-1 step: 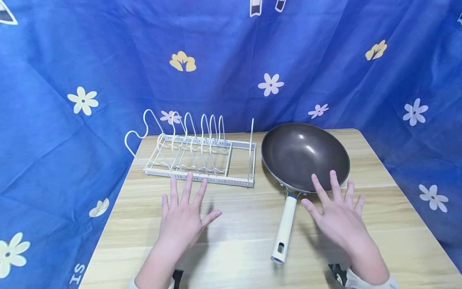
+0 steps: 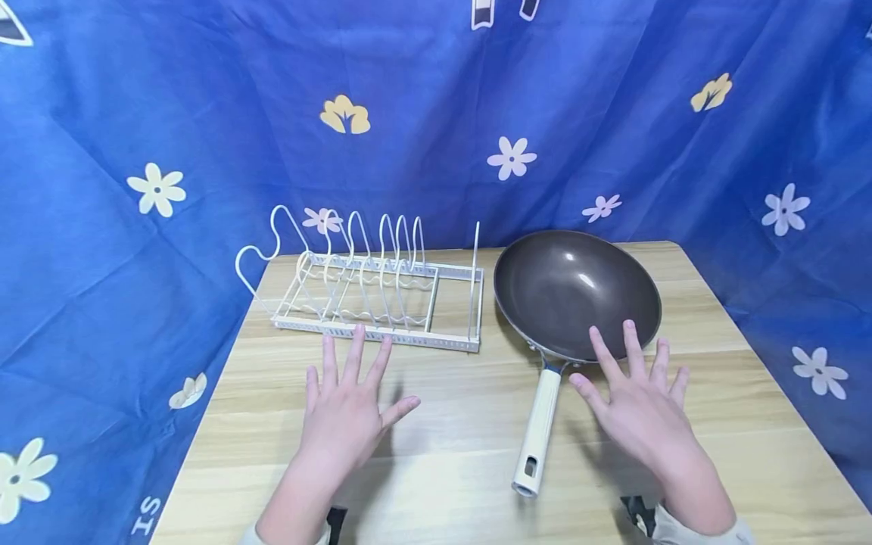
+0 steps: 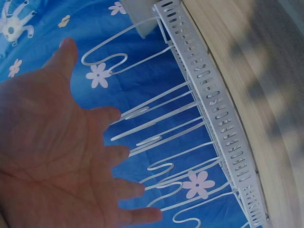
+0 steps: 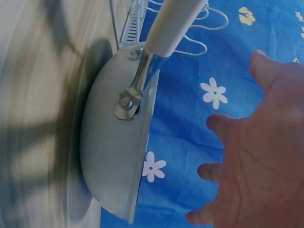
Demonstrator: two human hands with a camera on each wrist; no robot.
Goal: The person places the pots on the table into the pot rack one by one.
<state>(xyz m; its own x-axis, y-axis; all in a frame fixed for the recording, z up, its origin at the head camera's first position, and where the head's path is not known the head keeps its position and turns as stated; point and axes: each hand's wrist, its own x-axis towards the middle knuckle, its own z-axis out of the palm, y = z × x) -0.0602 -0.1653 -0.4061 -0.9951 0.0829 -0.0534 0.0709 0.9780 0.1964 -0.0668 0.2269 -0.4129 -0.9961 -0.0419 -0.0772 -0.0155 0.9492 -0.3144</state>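
Note:
A white wire pan rack [image 2: 381, 333] with several upright loops stands at the back left of the table. To its right sits a frying pan [image 2: 572, 295] with a dark inside, its cream handle [image 2: 537, 431] pointing toward the front. My left hand [image 2: 344, 424], fingers spread, hovers before the rack's front rail; the left wrist view shows the bare palm [image 3: 52, 152] beside the loops. My right hand [image 2: 643, 416] is spread out right of the handle, its fingertips overlapping the pan's near rim in the head view. In the right wrist view the pan's pale outer side [image 4: 114, 152] shows.
The light wooden table [image 2: 450, 469] carries the rack and pan. A blue curtain [image 2: 436, 113] with printed flowers hangs close behind the table and along both sides.

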